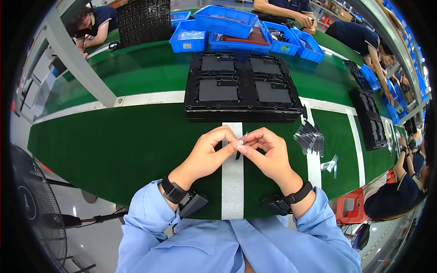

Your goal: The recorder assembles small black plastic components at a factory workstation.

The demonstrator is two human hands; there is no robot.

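Note:
My left hand [210, 150] and my right hand [267, 152] meet above the white stripe on the green table, thumbs and forefingers pinched together. Between the fingertips is a small black strip [238, 155], mostly covered by the fingers, with a bit of clear film showing above it. Just beyond my hands lies a stack of black plastic trays [246, 86] with square recesses. Right of my right hand is a loose pile of similar black strips [311, 138] with shiny film. Nearer to me sit crumpled scraps of clear film [331, 166].
Blue bins [189, 41] stand in a row behind the trays. A grey metal post [77, 54] rises at the left, above a black fan [36, 204]. More black trays [368, 118] lie at the right. Co-workers [291, 11] sit around the table, and a red stool [350, 207] stands at right.

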